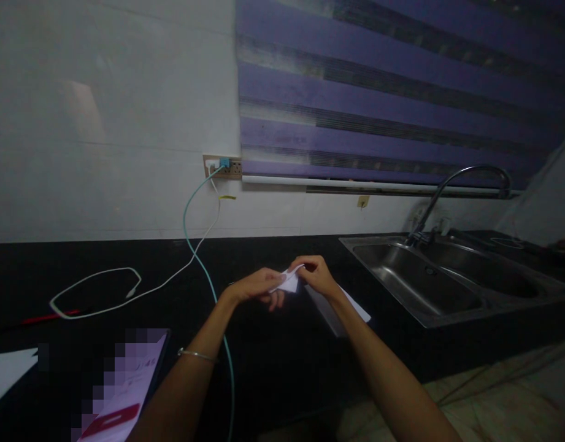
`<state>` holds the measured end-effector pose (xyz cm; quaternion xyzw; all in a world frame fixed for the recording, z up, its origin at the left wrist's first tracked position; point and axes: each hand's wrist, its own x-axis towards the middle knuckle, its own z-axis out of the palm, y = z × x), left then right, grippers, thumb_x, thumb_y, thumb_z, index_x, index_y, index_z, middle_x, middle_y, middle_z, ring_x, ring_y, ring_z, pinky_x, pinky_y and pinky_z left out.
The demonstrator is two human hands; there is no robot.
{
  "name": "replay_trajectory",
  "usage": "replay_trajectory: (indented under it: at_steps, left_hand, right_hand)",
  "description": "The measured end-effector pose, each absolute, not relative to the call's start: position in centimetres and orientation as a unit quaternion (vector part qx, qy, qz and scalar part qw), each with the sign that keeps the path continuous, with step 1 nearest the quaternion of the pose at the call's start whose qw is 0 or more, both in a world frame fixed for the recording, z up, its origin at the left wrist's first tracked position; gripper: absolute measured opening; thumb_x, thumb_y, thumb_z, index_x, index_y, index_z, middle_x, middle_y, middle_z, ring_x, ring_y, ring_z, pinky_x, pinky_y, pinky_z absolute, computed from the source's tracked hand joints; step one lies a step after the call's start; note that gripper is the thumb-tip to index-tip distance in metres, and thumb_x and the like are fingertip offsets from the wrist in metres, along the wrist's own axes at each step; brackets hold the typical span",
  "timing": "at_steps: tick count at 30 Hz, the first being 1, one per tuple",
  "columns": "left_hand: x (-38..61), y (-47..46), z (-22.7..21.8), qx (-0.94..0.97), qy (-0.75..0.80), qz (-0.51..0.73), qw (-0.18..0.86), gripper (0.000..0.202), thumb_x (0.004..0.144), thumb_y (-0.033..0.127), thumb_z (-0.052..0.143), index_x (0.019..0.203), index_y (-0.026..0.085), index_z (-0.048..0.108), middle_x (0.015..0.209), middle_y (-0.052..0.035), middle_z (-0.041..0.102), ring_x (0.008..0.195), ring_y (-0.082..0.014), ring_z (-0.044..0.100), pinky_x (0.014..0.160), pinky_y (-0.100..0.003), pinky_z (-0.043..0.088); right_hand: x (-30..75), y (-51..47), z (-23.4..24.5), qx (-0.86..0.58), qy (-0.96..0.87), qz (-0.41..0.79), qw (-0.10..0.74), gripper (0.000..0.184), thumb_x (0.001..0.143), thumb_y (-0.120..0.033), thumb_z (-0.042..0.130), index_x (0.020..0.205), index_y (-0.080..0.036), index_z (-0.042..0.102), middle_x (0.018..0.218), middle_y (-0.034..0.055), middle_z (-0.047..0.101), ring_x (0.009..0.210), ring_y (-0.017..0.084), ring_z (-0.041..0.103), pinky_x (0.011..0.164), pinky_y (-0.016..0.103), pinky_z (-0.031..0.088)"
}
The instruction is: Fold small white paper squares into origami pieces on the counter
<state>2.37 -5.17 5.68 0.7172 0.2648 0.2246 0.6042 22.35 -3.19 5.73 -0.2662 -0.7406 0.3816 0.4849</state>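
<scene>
Above the black counter, both hands hold a small folded piece of white paper (290, 283). My left hand (262, 286) grips its left side, thumb on top and fingers underneath. Pinched at the paper's upper right edge is my right hand (315, 275), where the edge curls up. Another white sheet (326, 307) lies flat on the counter under my right wrist, which covers part of it. The far folds of the held paper are too small to make out.
A double steel sink (420, 279) with a curved tap (448, 178) is set in the counter (273, 362) at right. White (165, 283) and teal (208, 276) cables run from a wall socket (236, 169). A lit screen (130, 387) and white paper (8, 371) lie at lower left.
</scene>
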Motion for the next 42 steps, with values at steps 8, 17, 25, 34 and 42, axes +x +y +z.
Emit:
replay_trajectory:
  at_steps: [8,17,25,34,42]
  left_hand:
    - [2.9,-5.3,5.6,0.756,0.285,0.287,0.515,0.046,0.088,0.057,0.045,0.079,0.013,0.059,0.048,0.0006,0.055,0.034,-0.0067,0.043,0.037,-0.018,0.03]
    - [3.5,-5.2,5.3,0.765,0.312,0.333,0.454,0.045,0.091,0.053,0.041,0.081,0.013,0.058,0.045,0.0015,0.053,0.032,-0.0066,0.041,0.036,-0.018,0.029]
    - [3.5,-5.1,5.1,0.763,0.325,0.314,0.462,0.044,0.091,0.053,0.04,0.079,0.014,0.056,0.051,-0.001,0.058,0.035,-0.0079,0.048,0.037,-0.018,0.034]
    - [3.2,-4.8,4.8,0.769,0.308,0.29,0.478,0.044,0.092,0.054,0.039,0.089,0.013,0.054,0.054,-0.0001,0.06,0.038,-0.0091,0.052,0.04,-0.019,0.038]
    - [3.6,-4.6,4.3,0.775,0.382,0.329,0.38,0.048,0.092,0.056,0.035,0.088,0.014,0.058,0.064,-0.002,0.062,0.043,-0.009,0.052,0.041,-0.018,0.037]
  right_hand:
    - [22.5,-2.3,4.9,-0.255,-0.663,0.495,0.5,0.037,0.074,-0.026,0.054,0.11,-0.021,0.061,0.06,-0.0041,0.051,0.045,0.009,0.043,0.044,0.021,0.037]
    - [21.7,-2.4,4.9,-0.325,-0.656,0.446,0.515,0.034,0.072,-0.047,0.07,0.068,-0.014,0.06,0.053,-0.0031,0.05,0.044,0.008,0.041,0.042,0.02,0.03]
    - [21.9,-2.3,4.7,-0.318,-0.67,0.427,0.518,0.032,0.072,-0.044,0.071,0.066,-0.013,0.064,0.059,0.0001,0.058,0.052,0.01,0.048,0.05,0.023,0.036]
    - [22.0,-2.2,4.6,-0.309,-0.679,0.44,0.5,0.031,0.073,-0.042,0.071,0.069,-0.013,0.063,0.06,-0.0011,0.055,0.052,0.009,0.046,0.049,0.022,0.034]
    - [21.9,-2.2,4.6,-0.309,-0.695,0.426,0.489,0.033,0.075,-0.044,0.069,0.066,-0.013,0.06,0.057,-0.0014,0.052,0.051,0.01,0.045,0.048,0.022,0.034]
